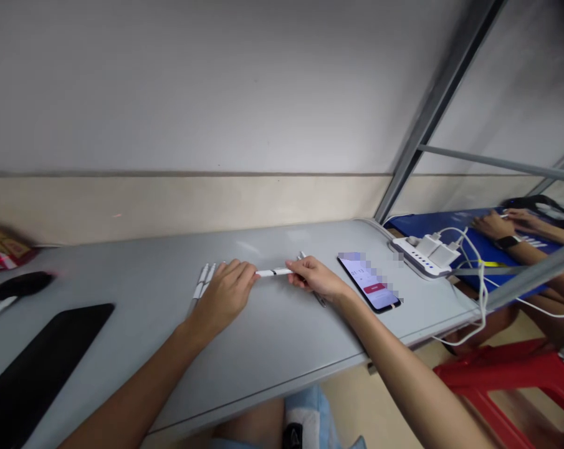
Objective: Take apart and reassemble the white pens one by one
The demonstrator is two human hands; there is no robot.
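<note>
Between my two hands a white pen (273, 272) with a dark band at its middle is held level above the grey table (258, 349). My left hand (232, 284) pinches its left end, and my right hand (312, 275) grips the right end with thumb and fingers. Just left of my left hand lie several more white pens (202, 279), side by side and partly hidden by that hand. Another pen (323, 302) lies under my right hand, with only its ends showing.
Right of my right arm lies a lit phone (370, 284). Beyond it stand a power strip (419, 257) with chargers and white cables. A black mat (43, 368) and a red packet (5, 249) are at left. Another person's hands (497, 226) are beyond the metal frame, above a red stool (506, 368).
</note>
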